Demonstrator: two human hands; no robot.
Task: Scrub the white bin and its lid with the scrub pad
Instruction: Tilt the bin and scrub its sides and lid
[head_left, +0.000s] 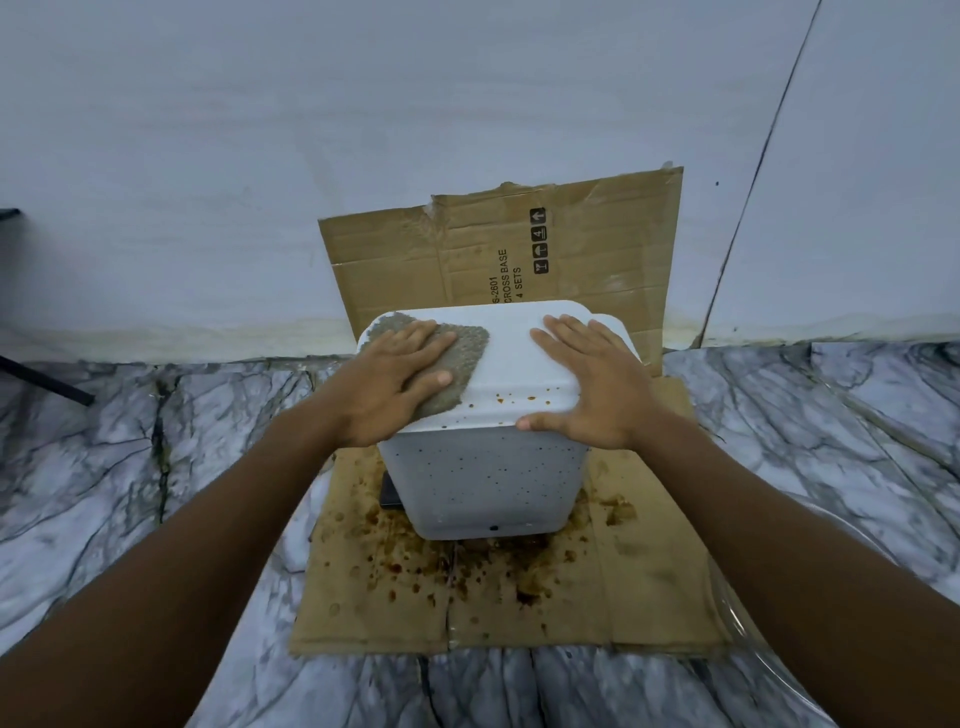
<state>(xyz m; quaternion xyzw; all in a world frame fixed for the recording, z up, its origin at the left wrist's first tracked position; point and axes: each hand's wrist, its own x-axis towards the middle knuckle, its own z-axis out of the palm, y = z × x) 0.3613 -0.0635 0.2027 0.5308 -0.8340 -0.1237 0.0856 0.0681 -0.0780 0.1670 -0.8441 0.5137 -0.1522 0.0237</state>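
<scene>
The white bin (485, 478) stands upright on stained cardboard, its front wall dotted with small dark specks. Its white lid (506, 358) sits closed on top, with brown spots along the near edge. A grey scrub pad (465, 351) lies flat on the lid's left half. My left hand (397, 382) presses on the pad with straight, spread fingers. My right hand (584, 387) lies flat on the lid's right side, its thumb against the lid's front rim.
Flattened cardboard (519, 597) covers the marble floor (130, 467) under the bin, spattered with brown stains. Another cardboard sheet (597, 249) leans on the wall behind. A dark bar (47, 382) lies at the far left.
</scene>
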